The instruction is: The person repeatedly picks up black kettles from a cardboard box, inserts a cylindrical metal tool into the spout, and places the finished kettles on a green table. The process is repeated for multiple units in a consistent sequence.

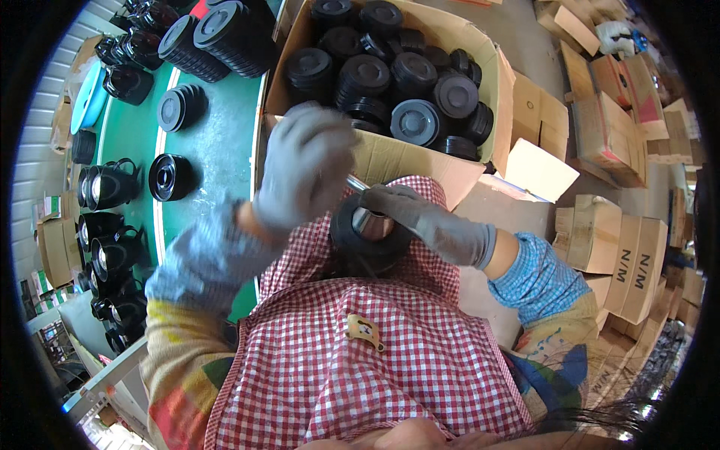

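Note:
My left hand (304,165), in a grey glove and blurred by motion, is closed in a fist above the left side of my lap. A thin shiny metal rod (357,183) sticks out of its right side toward my other hand. My right hand (431,225), gloved in grey, reaches in from the right with its fingers together over the top of a shiny cone-shaped metal piece (371,224). This piece sits in a round black part (373,251) between my knees. My fingers hide where rod and cone meet.
Ahead stands an open cardboard box (420,161) full of round black lids (415,122). The green table (210,150) on the left bears stacked black discs (225,41), a black ring-shaped part (171,177) and black jugs (112,184). Cardboard boxes (611,247) stand at right.

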Tool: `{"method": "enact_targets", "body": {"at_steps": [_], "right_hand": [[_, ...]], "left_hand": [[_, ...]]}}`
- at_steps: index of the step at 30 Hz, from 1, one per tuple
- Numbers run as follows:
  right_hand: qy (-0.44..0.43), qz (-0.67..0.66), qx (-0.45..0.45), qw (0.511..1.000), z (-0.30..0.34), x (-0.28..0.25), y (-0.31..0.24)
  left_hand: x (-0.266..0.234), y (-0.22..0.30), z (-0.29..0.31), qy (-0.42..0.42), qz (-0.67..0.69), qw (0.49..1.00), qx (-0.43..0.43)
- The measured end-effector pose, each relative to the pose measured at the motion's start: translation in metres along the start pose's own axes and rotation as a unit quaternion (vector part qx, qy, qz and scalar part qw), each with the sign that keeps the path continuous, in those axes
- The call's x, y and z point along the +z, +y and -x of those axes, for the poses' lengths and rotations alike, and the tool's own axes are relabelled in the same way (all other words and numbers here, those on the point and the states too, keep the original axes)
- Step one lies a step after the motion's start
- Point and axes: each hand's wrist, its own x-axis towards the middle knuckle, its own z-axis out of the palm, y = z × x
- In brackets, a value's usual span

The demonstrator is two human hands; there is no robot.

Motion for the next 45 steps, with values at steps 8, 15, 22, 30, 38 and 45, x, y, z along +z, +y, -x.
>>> {"method": "enact_targets", "body": {"at_steps": [8, 15, 22, 30, 38, 45], "right_hand": [[0.004, -0.335, 0.078, 0.939, -0.001, -0.010, 0.015], [0.108, -0.104, -0.008, 0.989, -0.065, -0.017, 0.035], [0.015, -0.188, -0.154, 0.970, -0.122, 0.006, 0.093], [0.230, 0.209, -0.115, 0.943, -0.067, -0.009, 0.087], [0.166, 0.372, 0.030, 0.913, -0.010, -0.028, 0.060], [0.050, 0.312, -0.005, 0.949, -0.048, -0.052, 0.074]], "left_hand": [[0.076, 0.110, 0.007, -0.124, -0.035, 0.992, 0.016], [0.100, 0.102, 0.016, -0.151, -0.033, 0.987, -0.050], [0.094, 0.088, 0.018, -0.141, 0.040, 0.989, -0.032], [0.051, 0.045, 0.027, -0.121, 0.321, 0.936, 0.080], [0.038, 0.016, 0.041, -0.079, 0.574, 0.815, 0.029], [-0.061, 0.041, 0.012, -0.181, 0.251, 0.912, -0.269]]}}
